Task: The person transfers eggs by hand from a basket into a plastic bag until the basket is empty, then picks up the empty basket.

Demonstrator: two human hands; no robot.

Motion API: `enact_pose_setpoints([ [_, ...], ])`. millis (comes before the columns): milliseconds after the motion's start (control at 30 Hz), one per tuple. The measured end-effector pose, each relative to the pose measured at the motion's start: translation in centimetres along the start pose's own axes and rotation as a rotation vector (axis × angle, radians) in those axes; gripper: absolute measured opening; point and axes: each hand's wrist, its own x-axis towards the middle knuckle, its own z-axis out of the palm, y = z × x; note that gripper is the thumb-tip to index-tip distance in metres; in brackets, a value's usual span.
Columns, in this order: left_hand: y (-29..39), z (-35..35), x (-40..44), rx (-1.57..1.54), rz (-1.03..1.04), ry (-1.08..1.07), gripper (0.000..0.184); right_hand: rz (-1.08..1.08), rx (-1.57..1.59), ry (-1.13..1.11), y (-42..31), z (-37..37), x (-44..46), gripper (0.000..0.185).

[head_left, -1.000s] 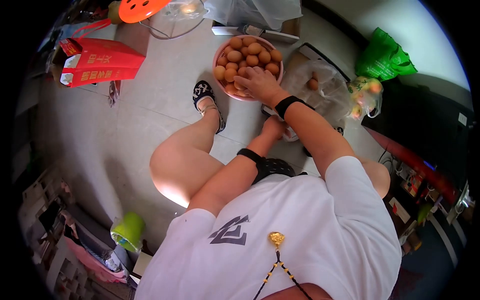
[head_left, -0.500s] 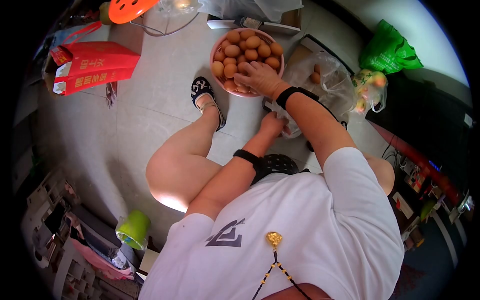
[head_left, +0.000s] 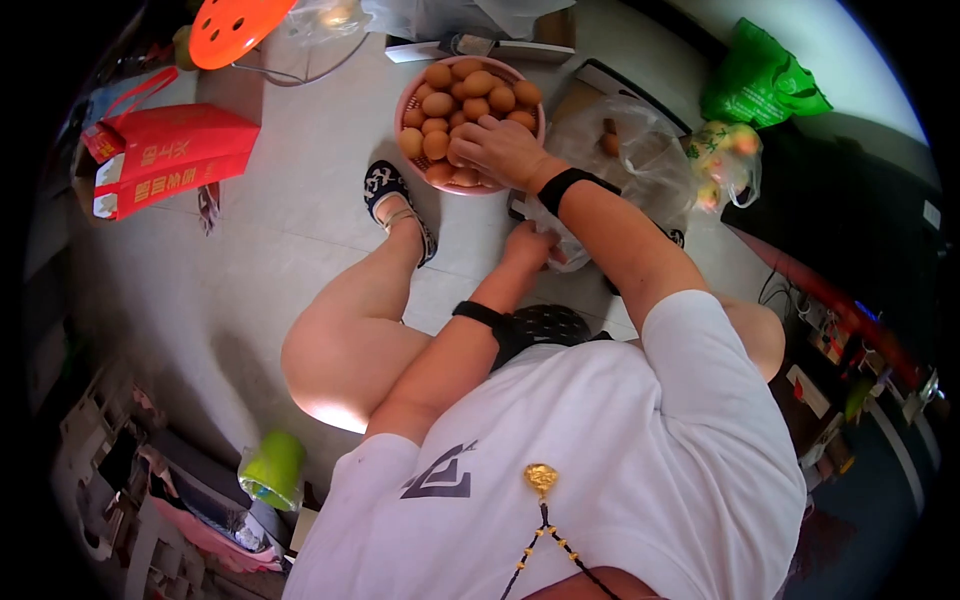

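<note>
A pink basket (head_left: 543, 130) full of brown eggs (head_left: 475, 83) stands on the floor in front of me. Over its near right side my right hand (head_left: 502, 155) reaches in, fingers curled down round an egg that they mostly hide. Lower down, my left hand (head_left: 530, 246) is closed on the near edge of a clear plastic bag (head_left: 648, 185). The bag lies spread to the right of the basket, with a few brown eggs (head_left: 610, 143) showing in it.
A tray-like box (head_left: 590, 85) lies under the bag. To the right are a green bag (head_left: 762, 80) and a clear bag of fruit (head_left: 725, 160). A red paper bag (head_left: 185, 155) stands left, an orange stool (head_left: 235, 30) behind it. A green bin (head_left: 272, 470) is at lower left.
The whole view has shifted slightly, so the basket and bags appear further left. My right hand stays over the eggs, its fingers slightly shifted. My left hand still grips the plastic bag.
</note>
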Motion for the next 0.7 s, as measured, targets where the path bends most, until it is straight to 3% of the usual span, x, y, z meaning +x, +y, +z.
enact_pose_setpoints([
  [267, 0.6, 0.3, -0.1, -0.007, 0.041, 0.029, 0.023, 0.368, 0.135, 0.256, -1.4, -6.9, -5.5, 0.032],
  [333, 0.2, 0.4, 0.3, -0.040, 0.112, 0.048, 0.021, 0.507, 0.136, 0.307, -1.1, -7.5, -8.6, 0.042],
  [467, 0.1, 0.8, 0.6, -0.102, 0.159, 0.053, 0.019, 0.634, 0.083, 0.250, 0.0, -6.7, -14.3, 0.047],
  [567, -0.1, 0.7, 0.8, -0.097, 0.204, 0.077, 0.019, 0.882, 0.038, 0.160, 0.8, -5.3, -16.0, 0.043],
  [700, -0.2, 0.4, 1.0, 0.043, 0.195, -0.032, 0.021, 0.990, -0.002, 0.068, 4.6, -2.8, -15.8, 0.038],
])
